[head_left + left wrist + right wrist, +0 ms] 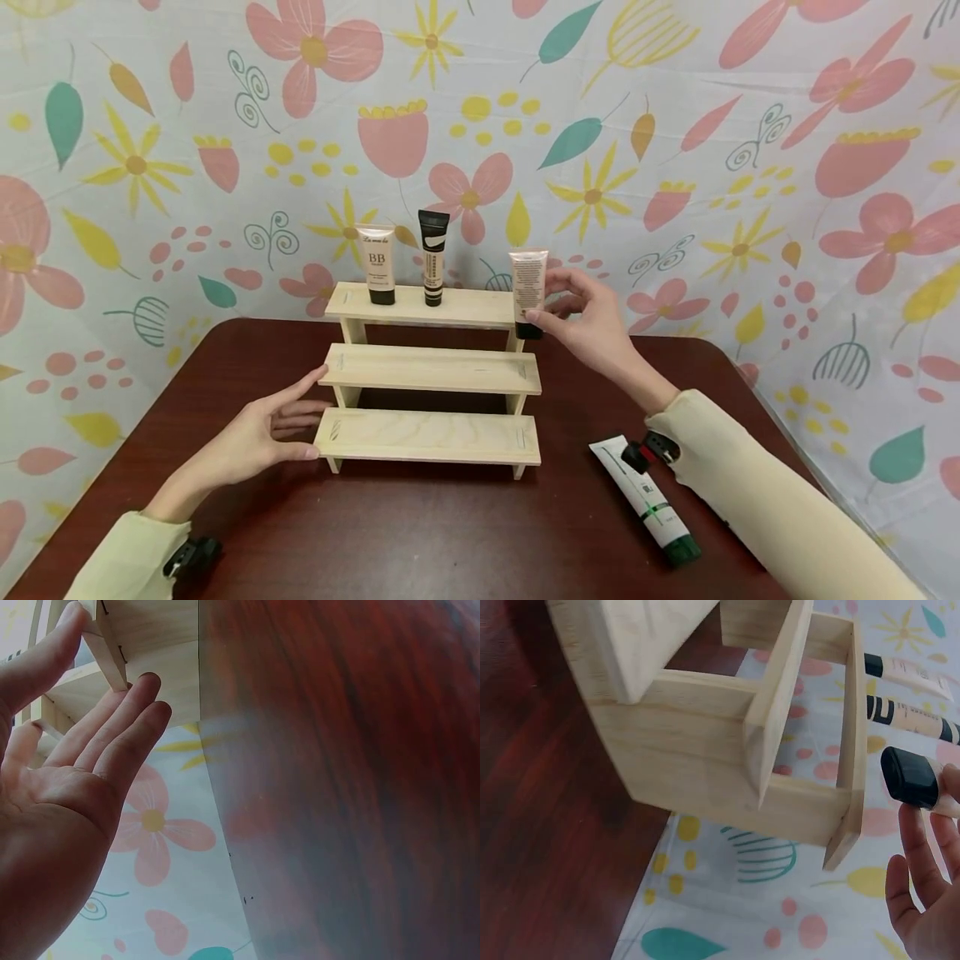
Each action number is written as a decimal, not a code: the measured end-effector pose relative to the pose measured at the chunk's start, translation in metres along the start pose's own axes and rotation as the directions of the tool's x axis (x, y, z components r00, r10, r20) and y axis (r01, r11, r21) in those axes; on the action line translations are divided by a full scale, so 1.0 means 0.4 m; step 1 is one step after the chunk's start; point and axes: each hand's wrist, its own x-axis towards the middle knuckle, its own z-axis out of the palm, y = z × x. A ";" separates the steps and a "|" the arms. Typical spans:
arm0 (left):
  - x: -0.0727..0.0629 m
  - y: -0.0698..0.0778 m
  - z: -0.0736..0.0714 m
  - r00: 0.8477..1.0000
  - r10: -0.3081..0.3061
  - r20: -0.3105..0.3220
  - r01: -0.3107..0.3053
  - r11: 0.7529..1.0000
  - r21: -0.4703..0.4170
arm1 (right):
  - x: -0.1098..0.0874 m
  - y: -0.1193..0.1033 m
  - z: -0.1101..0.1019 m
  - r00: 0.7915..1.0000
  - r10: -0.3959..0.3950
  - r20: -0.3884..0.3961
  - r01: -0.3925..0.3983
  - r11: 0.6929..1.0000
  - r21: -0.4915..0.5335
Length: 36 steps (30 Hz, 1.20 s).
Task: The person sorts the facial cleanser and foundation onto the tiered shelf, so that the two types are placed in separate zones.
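At the centre, wooden rack (427,436): three stepped tiers are standing on the dark red table (375,533).
Two o'clock of the rack, right hand (588,315): thumb and fingers are pinching the pale pink tube (530,279).
Pale pink tube: it is hanging upright, black cap (910,778) downward, by the top tier's right end; a gap is showing between cap and board in the right wrist view.
Between eight and nine o'clock, left hand (251,437): fingers are extending, thumb set wide, and are touching the rack's left side.
Eleven o'clock, BB tube (378,258): it is standing cap down on the top tier.
Twelve o'clock, striped tube (433,262): it is standing near the BB tube, apart from it.
Four o'clock, white tube (636,483): it is lying on the table, green cap (682,549) pointing toward five.
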 end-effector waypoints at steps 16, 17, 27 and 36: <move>0.000 -0.006 -0.005 1.000 0.005 0.009 -0.005 1.000 -0.003 | 0.102 -0.002 0.086 0.997 -0.064 -0.033 0.066 0.995 0.069; 0.000 -0.006 -0.005 1.000 0.003 0.009 -0.003 1.000 -0.005 | 0.105 0.001 0.090 0.998 -0.056 -0.037 0.058 0.996 0.071; -0.002 -0.006 -0.004 1.000 -0.002 0.007 0.002 1.000 -0.003 | 0.129 0.020 0.115 0.999 0.013 -0.035 -0.010 0.996 0.091; -0.001 -0.006 -0.004 1.000 0.000 0.007 0.000 1.000 -0.003 | 0.133 0.027 0.119 0.999 0.004 -0.033 -0.001 0.997 0.072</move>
